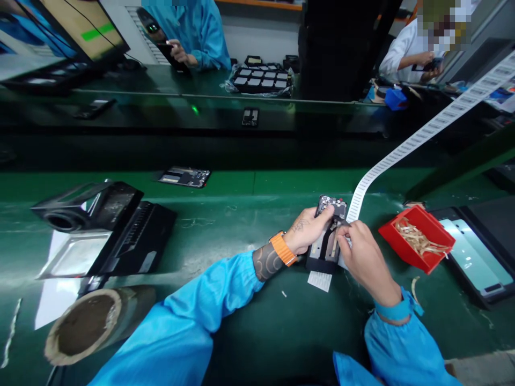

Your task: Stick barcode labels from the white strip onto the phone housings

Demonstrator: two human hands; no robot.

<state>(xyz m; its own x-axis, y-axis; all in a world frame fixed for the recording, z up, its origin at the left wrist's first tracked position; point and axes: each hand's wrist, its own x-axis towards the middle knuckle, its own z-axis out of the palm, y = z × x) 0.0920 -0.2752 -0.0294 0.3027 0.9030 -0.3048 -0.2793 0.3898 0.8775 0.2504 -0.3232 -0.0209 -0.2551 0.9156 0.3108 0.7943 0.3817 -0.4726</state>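
Observation:
An opened phone body (328, 236) with its circuit board showing lies on the green bench in front of me. My left hand (308, 229), with an orange watch strap at the wrist, grips the phone's left side. My right hand (360, 256) is pinched over the phone's right edge, where the end of a long white label strip (422, 134) comes down. What the right fingertips pinch is too small to name. A small white label sheet (319, 280) lies just below the phone.
A red bin (416, 239) of peeled backing scraps sits right of my hands, with a tray holding a glass panel (475, 257) beyond it. A black device (104, 225) and a cardboard roll (88, 324) stand at left. Another phone (185, 177) lies farther back. Two people work across the conveyor.

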